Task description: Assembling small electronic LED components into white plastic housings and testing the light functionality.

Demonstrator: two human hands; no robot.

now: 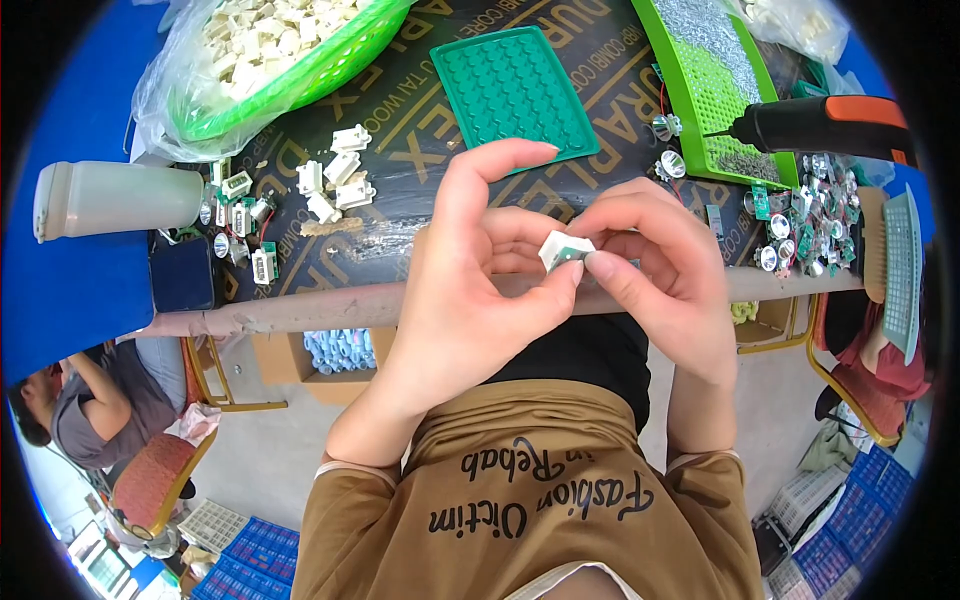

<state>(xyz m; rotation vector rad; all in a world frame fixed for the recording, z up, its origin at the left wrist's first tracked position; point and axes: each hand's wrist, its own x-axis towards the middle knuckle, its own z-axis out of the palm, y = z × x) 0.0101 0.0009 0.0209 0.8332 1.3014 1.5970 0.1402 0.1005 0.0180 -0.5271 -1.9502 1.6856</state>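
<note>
Between my two hands, over the table's front edge, is a small white plastic housing [562,246] with a green circuit board [570,256] against it. My left hand [490,250] pinches it from the left between thumb and lower fingers, its index finger raised and curved. From the right, my right hand [655,265] grips the same piece with thumb and fingertips. Whether the board is seated in the housing I cannot tell. Beyond my left hand, several loose white housings [342,166] lie in a group on the dark table. A green tray with round hollows [515,90] lies past my hands.
A green basket [300,100] of white housings stands at the far left, near a translucent bottle [125,200]. On the right are a green perforated bin [715,110] of screws, an electric screwdriver [840,125] and piled reflector lamps with boards [805,220]. Other people sit at both sides.
</note>
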